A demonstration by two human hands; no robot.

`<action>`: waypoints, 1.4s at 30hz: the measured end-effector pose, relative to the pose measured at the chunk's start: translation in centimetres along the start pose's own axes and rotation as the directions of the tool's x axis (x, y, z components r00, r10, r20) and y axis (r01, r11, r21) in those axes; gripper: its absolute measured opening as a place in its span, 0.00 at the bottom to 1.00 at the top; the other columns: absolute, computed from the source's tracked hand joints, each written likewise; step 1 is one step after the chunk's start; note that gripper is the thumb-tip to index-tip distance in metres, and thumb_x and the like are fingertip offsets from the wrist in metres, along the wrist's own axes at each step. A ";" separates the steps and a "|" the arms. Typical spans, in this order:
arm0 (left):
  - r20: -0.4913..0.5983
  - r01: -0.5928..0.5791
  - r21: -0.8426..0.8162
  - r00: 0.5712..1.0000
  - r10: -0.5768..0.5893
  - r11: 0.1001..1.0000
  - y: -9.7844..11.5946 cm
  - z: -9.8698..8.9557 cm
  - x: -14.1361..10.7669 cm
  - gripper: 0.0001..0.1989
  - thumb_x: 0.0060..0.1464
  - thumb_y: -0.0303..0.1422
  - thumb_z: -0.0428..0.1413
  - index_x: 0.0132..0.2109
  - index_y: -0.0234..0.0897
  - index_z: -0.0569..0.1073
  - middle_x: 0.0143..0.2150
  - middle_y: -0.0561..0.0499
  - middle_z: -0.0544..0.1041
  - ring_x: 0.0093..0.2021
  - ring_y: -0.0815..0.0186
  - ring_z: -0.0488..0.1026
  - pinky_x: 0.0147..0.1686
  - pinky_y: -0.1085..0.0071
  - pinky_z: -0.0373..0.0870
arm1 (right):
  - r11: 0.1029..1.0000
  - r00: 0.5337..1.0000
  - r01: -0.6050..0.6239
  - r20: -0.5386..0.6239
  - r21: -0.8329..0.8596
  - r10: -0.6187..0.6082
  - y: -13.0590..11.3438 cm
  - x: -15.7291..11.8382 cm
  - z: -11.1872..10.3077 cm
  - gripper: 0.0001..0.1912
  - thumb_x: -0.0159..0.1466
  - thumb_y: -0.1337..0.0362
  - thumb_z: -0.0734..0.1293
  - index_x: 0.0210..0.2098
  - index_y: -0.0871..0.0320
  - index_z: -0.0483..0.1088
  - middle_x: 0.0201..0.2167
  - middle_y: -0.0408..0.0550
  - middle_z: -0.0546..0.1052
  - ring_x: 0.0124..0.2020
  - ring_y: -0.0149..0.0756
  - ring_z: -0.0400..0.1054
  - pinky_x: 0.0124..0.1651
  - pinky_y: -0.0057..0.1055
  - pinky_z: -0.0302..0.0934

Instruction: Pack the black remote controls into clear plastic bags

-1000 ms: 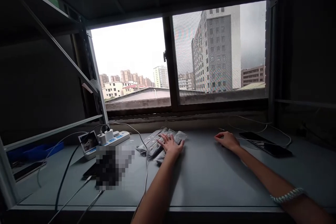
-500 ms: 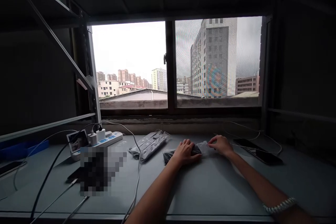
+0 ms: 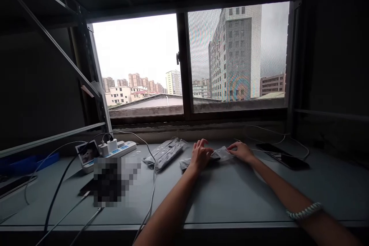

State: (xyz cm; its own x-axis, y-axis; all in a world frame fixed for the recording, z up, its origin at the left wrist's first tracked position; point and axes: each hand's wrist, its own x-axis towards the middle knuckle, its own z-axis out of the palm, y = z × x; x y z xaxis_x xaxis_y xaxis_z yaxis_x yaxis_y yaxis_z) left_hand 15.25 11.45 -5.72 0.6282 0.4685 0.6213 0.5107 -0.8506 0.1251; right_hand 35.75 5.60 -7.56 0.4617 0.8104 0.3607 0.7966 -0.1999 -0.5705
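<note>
A clear plastic packet with a dark item inside point(image 3: 218, 155) lies on the grey table point(image 3: 236, 196) in front of the window. My left hand point(image 3: 201, 155) rests on its left part with the fingers spread. My right hand point(image 3: 241, 150) touches its right end with the fingertips. A pile of similar packets point(image 3: 165, 152) lies to the left of my left hand, apart from it.
A white power strip point(image 3: 118, 148) with chargers and several cables stands at the left, beside a small photo stand point(image 3: 86, 153). Dark phones lie at the right point(image 3: 282, 156) and far left point(image 3: 17, 184). A metal shelf frame point(image 3: 52, 134) rises at the left.
My left hand slid one packet from the pile rightward to the table's middle. My right hand came left to meet it and now touches its right end.
</note>
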 end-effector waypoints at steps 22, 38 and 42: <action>-0.192 0.034 -0.110 0.980 -0.055 0.993 0.9 -0.2 0.3 0.05 0.54 0.31 0.55 0.34 0.40 0.76 0.41 0.50 0.66 0.40 0.68 0.67 0.42 0.70 0.66 | 0.975 0.986 0.102 0.112 0.198 -0.126 0.1 0.3 0.7 0.09 0.53 0.61 0.68 0.28 0.60 0.77 0.40 0.52 0.77 0.34 0.36 0.71 0.37 0.25 0.63; -0.088 -0.013 -0.015 0.996 0.011 1.000 0.3 0.8 0.1 0.07 0.55 0.29 0.52 0.35 0.37 0.76 0.44 0.48 0.67 0.42 0.65 0.68 0.44 0.67 0.65 | 0.908 0.901 0.237 0.272 0.345 -0.338 -0.5 -0.3 0.0 0.16 0.52 0.54 0.66 0.28 0.60 0.78 0.37 0.53 0.77 0.47 0.45 0.66 0.49 0.34 0.57; -0.094 0.012 -0.036 0.995 -0.016 0.999 0.3 0.8 0.2 0.04 0.51 0.28 0.56 0.31 0.37 0.76 0.43 0.50 0.67 0.41 0.67 0.68 0.44 0.67 0.64 | 0.916 0.919 0.186 0.267 0.356 -0.291 -0.9 -0.4 -0.2 0.14 0.47 0.55 0.69 0.25 0.60 0.78 0.36 0.53 0.77 0.44 0.46 0.67 0.46 0.33 0.59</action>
State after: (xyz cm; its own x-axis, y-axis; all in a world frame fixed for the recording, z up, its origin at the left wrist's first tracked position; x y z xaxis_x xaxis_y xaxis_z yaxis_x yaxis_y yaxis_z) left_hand 16.00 11.45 -6.22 0.5622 0.4574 0.6890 0.4973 -0.8526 0.1602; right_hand 34.95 5.28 -7.04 0.0889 0.9496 0.3005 0.6768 0.1638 -0.7177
